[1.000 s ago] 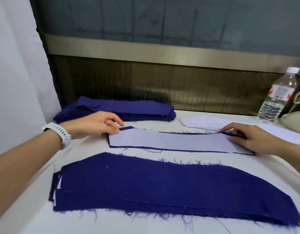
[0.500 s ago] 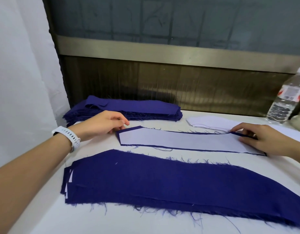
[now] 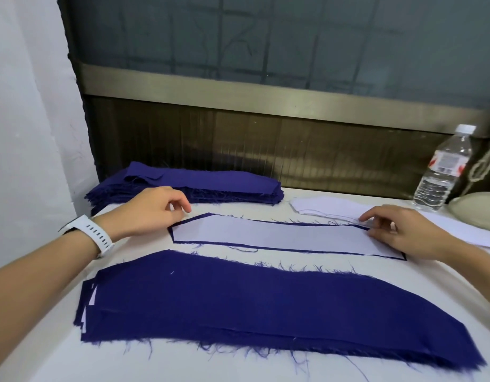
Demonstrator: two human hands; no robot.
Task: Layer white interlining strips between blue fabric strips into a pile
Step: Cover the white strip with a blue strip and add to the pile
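A white interlining strip [image 3: 279, 235] lies flat on a blue fabric strip whose edge shows as a thin dark border around it, mid-table. My left hand [image 3: 153, 210], fingers loosely curled and holding nothing, hovers at the strip's left tip. At the strip's right end, the fingertips of my right hand [image 3: 398, 232] rest on its upper corner. In front lies the layered pile [image 3: 252, 307], blue on top, with white edges peeking out at its left end.
A stack of blue strips [image 3: 210, 183] sits at the back left by the wall. White interlining pieces [image 3: 321, 206] lie at the back right. A water bottle [image 3: 442, 172] and a beige object [image 3: 481, 208] stand at the far right. The white table [image 3: 59, 354] runs to the near edge.
My left fingers have come off the strip's left tip and curled a little. My right hand stays at the right end. The view has shifted slightly.
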